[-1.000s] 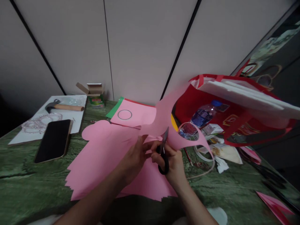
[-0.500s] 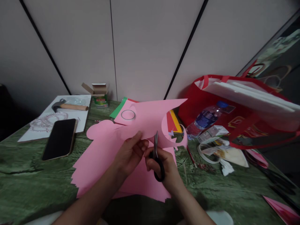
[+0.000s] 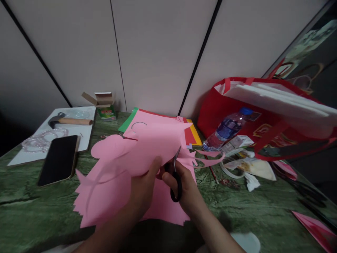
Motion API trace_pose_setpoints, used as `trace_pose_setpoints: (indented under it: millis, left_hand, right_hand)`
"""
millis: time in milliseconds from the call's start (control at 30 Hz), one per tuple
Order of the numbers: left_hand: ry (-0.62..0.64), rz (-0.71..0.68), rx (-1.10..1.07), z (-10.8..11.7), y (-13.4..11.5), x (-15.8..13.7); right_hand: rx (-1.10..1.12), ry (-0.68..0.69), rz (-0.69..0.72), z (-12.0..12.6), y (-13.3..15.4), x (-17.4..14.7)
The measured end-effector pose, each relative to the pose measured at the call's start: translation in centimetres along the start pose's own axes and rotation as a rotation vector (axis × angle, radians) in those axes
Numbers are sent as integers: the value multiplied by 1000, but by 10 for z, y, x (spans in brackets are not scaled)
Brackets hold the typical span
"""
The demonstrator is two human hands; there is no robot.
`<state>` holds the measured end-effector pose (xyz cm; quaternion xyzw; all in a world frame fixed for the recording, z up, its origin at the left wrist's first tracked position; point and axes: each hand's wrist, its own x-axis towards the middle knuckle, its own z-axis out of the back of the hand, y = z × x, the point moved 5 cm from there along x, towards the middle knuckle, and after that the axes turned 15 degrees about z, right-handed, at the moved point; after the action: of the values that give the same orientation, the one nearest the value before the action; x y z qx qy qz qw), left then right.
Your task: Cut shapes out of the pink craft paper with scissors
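Note:
My left hand [image 3: 146, 182] grips the lower edge of a sheet of pink paper [image 3: 155, 142], its thumb on top and its fingers hidden beneath. In my right hand [image 3: 181, 182] is a pair of black-handled scissors [image 3: 176, 172], fingers wrapped round the handles. The blades point up and away at the paper's right edge. A thin curling strip of pink paper [image 3: 210, 162] trails off to the right. Under my hands lies a stack of pink sheets [image 3: 163, 207] with jagged edges. A rounded pink cut-out [image 3: 107, 149] rests on its upper left.
On the left are a black phone [image 3: 59, 160], a hammer [image 3: 71, 121] on a white sheet, beaded strands [image 3: 43, 138] and a small open box [image 3: 106, 110]. A red bag [image 3: 210, 109], a water bottle [image 3: 228, 128] and a white tape roll [image 3: 229, 168] stand or lie right.
The pink sheet has turned in my left hand, and its curved right edge now looks shorter. The cut strip reaches further right. My left thumb has shifted, and the view has swung slightly.

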<state>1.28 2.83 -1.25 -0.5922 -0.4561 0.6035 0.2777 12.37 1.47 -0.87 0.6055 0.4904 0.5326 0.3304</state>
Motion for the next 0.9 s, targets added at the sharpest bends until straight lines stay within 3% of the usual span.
trace_pose_setpoints:
  millis: [133,367,567,900]
  left_hand:
    - [-98,46,136,3,5,-6]
    - [-252,193,158,2,5,-14]
    - [-276,161,152,-2,1,-18]
    - [-167,135,162,-2,5,-15]
  right_hand:
    - [17,-29,-13,2,3,-1]
    - [20,-35,-31,2,10,2]
    - [-12,-47,-47,3,12,3]
    - [-35,-32,-45,2,11,3]
